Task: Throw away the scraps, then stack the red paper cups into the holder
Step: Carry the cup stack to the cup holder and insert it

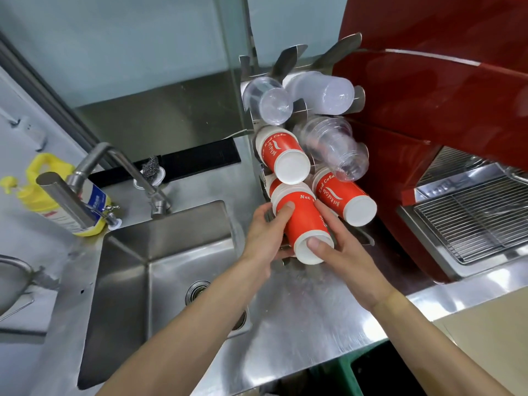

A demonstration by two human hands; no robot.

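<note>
A stack of red paper cups (305, 224) with white bases sticks out of the lowest left slot of a metal cup holder (288, 60). My left hand (264, 238) grips the stack's left side, thumb on the red wall. My right hand (343, 258) holds its right side, thumb pressed on the white bottom of the outermost cup. Two more red cup stacks sit in the holder, one above (281, 152) and one to the right (343, 198). Clear plastic cups (331, 144) fill the upper slots.
A steel sink (128, 281) with a tap (94, 172) lies to the left. A yellow detergent bottle (51, 190) stands behind the tap. A red coffee machine (443, 110) with a wire drip tray (480, 221) stands to the right. The steel counter edge (314, 352) runs below my arms.
</note>
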